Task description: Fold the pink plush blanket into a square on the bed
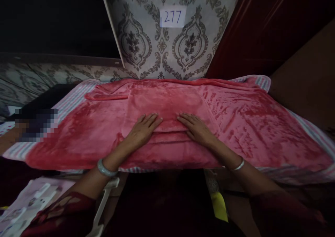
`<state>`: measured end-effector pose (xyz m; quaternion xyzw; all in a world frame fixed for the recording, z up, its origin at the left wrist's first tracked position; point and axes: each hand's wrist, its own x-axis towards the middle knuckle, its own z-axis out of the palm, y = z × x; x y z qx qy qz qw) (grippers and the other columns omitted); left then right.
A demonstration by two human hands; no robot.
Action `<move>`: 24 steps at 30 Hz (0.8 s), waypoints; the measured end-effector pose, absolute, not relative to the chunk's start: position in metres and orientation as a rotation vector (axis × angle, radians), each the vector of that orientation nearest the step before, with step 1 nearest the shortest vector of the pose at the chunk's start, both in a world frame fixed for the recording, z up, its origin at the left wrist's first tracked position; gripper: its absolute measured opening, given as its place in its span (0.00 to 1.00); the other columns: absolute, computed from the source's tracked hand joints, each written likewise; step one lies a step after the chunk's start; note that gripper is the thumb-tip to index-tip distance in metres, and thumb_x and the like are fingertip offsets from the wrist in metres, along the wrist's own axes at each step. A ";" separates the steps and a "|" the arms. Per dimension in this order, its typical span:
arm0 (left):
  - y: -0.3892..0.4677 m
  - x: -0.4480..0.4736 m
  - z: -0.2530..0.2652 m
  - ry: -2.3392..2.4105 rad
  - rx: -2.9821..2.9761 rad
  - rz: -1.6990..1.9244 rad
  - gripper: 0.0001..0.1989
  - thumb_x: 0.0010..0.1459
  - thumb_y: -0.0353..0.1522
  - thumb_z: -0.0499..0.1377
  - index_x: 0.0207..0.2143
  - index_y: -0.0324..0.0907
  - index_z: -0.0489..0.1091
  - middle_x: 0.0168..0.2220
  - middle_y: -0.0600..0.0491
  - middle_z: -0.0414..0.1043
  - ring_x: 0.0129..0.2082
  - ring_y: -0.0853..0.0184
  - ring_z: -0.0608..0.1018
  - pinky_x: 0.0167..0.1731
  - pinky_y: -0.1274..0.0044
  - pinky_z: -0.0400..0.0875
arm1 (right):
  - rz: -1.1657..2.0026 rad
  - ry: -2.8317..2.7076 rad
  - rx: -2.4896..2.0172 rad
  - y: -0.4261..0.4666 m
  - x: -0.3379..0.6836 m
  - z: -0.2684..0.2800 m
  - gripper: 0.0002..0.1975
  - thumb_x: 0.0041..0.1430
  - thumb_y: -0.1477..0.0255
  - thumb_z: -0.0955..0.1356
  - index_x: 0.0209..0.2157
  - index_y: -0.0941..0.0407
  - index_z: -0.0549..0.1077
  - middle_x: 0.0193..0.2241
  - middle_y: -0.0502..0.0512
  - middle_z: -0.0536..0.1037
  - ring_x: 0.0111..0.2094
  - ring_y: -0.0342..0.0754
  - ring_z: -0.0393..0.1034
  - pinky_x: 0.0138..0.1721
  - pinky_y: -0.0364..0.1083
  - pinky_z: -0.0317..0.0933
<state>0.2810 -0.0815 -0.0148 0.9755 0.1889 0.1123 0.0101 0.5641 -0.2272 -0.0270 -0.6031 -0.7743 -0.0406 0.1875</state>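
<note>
A red plush fabric (pixel 96 128) lies spread across a pink, white and grey striped cloth (pixel 311 130). In its middle is a folded plush piece (pixel 167 102) of the same red, roughly rectangular; I cannot tell whether it is a garment or part of a blanket. My left hand (pixel 142 128) rests palm down on the near left part of this piece, fingers stretched out. Mirroring it on the right, my right hand (pixel 196 127) lies flat with its fingers pointing inward. A gap separates the two hands, and neither grasps anything.
Behind the surface stands a patterned wall with a paper (pixel 172 16) marked 277. A dark television screen (pixel 52 20) is at upper left, a dark red panel (pixel 251 31) at right. White plastic hangers (pixel 103 207) are at lower left. Pixelation hides something at far left.
</note>
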 end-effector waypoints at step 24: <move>-0.096 0.192 -0.047 1.312 2.231 0.918 0.40 0.55 0.54 0.59 0.66 0.46 0.65 0.54 0.45 0.76 0.51 0.50 0.78 0.55 0.59 0.72 | 0.053 -1.202 -1.877 -0.309 0.628 -0.064 0.33 0.66 0.49 0.63 0.63 0.54 0.71 0.59 0.61 0.76 0.60 0.59 0.70 0.62 0.60 0.63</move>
